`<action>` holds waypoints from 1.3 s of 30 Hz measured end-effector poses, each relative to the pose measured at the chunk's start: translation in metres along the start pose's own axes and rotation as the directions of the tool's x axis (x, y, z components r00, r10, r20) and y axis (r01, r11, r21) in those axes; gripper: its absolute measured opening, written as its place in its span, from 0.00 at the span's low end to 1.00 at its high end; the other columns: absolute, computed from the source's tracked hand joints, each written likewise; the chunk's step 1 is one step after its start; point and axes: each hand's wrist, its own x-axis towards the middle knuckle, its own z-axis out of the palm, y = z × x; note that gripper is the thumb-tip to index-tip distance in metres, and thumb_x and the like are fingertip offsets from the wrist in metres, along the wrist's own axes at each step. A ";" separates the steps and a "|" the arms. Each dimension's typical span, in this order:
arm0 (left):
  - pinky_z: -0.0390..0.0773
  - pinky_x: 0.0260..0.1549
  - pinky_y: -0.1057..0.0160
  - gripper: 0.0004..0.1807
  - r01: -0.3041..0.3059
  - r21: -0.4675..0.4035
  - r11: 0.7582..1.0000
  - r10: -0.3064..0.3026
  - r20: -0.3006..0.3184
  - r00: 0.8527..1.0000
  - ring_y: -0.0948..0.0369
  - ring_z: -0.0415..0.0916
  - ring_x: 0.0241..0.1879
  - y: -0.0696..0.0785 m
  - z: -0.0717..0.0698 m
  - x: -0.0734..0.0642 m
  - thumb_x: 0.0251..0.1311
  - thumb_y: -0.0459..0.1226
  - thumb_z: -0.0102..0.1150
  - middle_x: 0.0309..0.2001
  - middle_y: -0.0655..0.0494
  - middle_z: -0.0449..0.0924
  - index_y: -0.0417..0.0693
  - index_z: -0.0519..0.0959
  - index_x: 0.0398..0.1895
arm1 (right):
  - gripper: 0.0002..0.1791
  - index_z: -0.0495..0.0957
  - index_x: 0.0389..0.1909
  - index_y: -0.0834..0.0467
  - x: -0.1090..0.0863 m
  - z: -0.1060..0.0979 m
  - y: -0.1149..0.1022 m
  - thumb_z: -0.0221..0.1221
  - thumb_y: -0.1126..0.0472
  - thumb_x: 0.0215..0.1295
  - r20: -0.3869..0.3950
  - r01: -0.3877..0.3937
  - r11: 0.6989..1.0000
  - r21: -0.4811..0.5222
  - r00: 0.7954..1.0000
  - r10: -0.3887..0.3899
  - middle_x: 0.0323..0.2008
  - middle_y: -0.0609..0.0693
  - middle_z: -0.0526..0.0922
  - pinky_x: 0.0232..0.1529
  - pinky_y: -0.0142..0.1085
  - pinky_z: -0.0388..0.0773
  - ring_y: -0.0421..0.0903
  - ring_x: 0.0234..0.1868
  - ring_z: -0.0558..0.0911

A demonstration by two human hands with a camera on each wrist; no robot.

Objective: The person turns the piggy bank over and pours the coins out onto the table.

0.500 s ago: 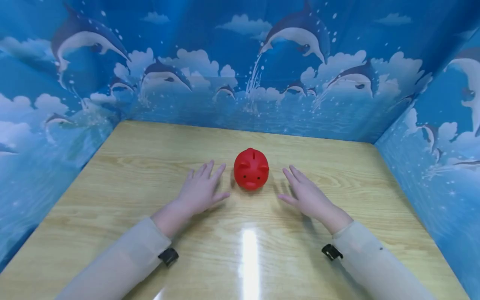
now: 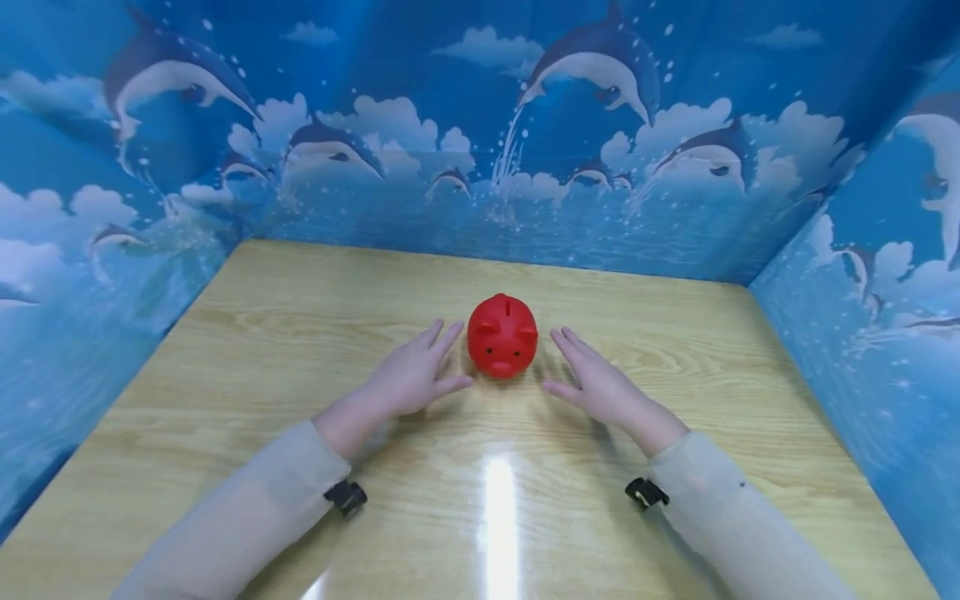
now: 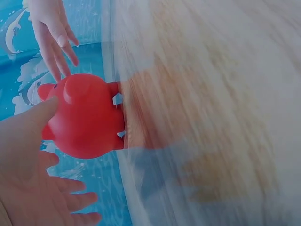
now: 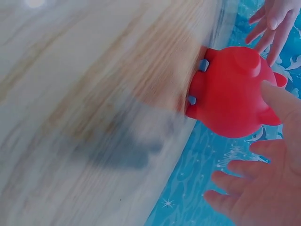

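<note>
A round red piggy bank (image 2: 502, 337) stands upright on the wooden table, its snout toward me and a coin slot on top. To its left is my left hand (image 2: 408, 373), fingers extended and thumb apart, a small gap from the bank. My right hand (image 2: 600, 382) mirrors it on the other side, also with straight fingers and slightly apart from the bank. Both wrist views show the piggy bank (image 3: 87, 117) on its short legs, with the left palm (image 3: 28, 188) and the right palm (image 4: 263, 188) turned toward it. Neither hand holds anything.
The light wood tabletop (image 2: 315, 292) reflects a bright strip of light near the front. Blue dolphin-print curtains (image 2: 420, 108) hang behind it and along both sides. Black wrist devices (image 2: 347, 497) sit at the cuffs of both sleeves.
Both hands have moved inward, the left one to the right and the right one to the left, closer to the piggy bank. The bank has stayed in place.
</note>
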 end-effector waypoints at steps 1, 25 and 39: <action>0.62 0.57 0.40 0.48 0.002 -0.018 1.000 -0.001 0.010 1.000 0.44 0.53 0.66 0.000 0.000 0.001 0.56 0.59 0.56 0.72 0.43 0.46 0.57 0.44 0.74 | 0.46 0.42 0.73 0.56 0.001 0.000 0.000 0.57 0.45 0.63 0.002 0.001 1.000 0.006 1.000 -0.001 0.72 0.58 0.42 0.62 0.55 0.57 0.58 0.70 0.49; 0.64 0.57 0.43 0.51 0.081 -0.497 0.864 -0.019 0.127 0.992 0.48 0.57 0.65 0.003 -0.001 0.013 0.56 0.51 0.62 0.73 0.54 0.44 0.59 0.39 0.74 | 0.49 0.39 0.74 0.54 0.014 0.004 -0.008 0.60 0.49 0.61 -0.015 0.043 0.988 0.149 0.999 -0.042 0.72 0.53 0.45 0.64 0.52 0.56 0.53 0.71 0.49; 0.67 0.55 0.45 0.53 0.120 -0.606 0.787 -0.022 0.166 0.986 0.45 0.56 0.65 0.003 0.006 0.022 0.55 0.45 0.65 0.73 0.50 0.42 0.57 0.37 0.74 | 0.49 0.39 0.74 0.53 0.018 0.006 -0.009 0.61 0.50 0.61 -0.029 0.102 0.974 0.201 0.995 -0.098 0.72 0.54 0.46 0.63 0.53 0.56 0.53 0.71 0.50</action>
